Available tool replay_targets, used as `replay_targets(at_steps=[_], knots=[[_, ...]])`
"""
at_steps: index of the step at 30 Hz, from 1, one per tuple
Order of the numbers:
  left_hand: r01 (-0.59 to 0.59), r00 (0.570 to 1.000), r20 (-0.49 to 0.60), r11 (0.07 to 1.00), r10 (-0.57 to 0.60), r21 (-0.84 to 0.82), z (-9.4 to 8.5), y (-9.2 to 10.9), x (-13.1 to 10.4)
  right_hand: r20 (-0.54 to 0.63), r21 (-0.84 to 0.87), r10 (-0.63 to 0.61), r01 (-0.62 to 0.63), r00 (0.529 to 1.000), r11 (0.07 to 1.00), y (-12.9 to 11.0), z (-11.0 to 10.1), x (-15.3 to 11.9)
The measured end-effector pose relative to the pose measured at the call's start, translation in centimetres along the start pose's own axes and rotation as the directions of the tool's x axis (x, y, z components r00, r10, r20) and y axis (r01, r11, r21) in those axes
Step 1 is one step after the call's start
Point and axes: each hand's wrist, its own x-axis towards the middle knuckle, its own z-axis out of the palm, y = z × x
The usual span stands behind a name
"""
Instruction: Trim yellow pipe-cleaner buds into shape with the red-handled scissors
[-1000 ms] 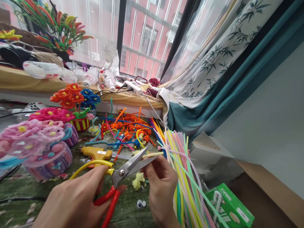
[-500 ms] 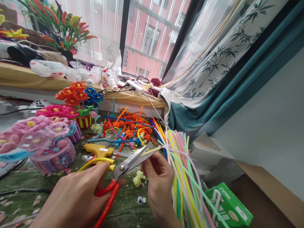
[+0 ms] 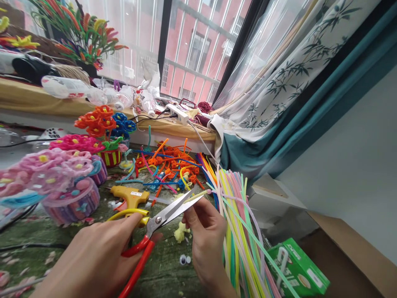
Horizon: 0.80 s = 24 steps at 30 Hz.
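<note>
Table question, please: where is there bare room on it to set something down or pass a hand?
Bare green table shows between the pink flower pot and the left hand, and around the googly eyes between both hands. Crowded: the glue gun, loose pipe cleaners behind the scissors, and the bundle beside the right hand.

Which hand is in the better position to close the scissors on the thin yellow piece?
The left hand: it already grips the red handles of the scissors, whose blades stand open. The right hand pinches the yellow piece between them.
</note>
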Motion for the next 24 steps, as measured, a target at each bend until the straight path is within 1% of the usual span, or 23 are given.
replay_targets(at_steps=[4,8,11,16,17,20,24], knots=[[-0.008,0.999,0.042,1.000,0.008,0.017,-0.04,-0.03,-0.06,0.016,-0.056,-0.030,0.031,0.999,0.998,-0.39,-0.03,-0.01],[0.010,0.996,0.085,0.998,-0.015,0.055,-0.29,0.51,-0.08,0.041,-0.111,-0.070,0.074,0.997,0.991,-0.65,-0.08,0.12],[0.005,0.995,0.095,0.999,-0.010,0.050,-0.32,0.74,-0.07,0.044,-0.151,-0.086,0.092,0.995,0.984,-0.69,-0.12,0.20],[0.003,0.992,0.129,1.000,-0.005,0.021,0.10,0.39,-0.18,0.049,-0.201,-0.102,0.110,0.994,0.973,-0.61,-0.22,0.15],[-0.006,0.994,0.108,1.000,0.004,0.018,0.17,0.33,-0.21,0.047,-0.207,-0.104,0.111,0.993,0.972,-0.58,-0.23,0.12],[0.014,0.990,0.140,1.000,-0.014,0.002,0.30,0.36,-0.29,0.043,-0.226,-0.113,0.120,0.993,0.967,-0.52,-0.25,0.05],[0.005,0.992,0.130,1.000,-0.003,-0.017,0.21,0.74,-0.23,0.042,-0.241,-0.122,0.129,0.992,0.962,-0.53,-0.18,0.11]])
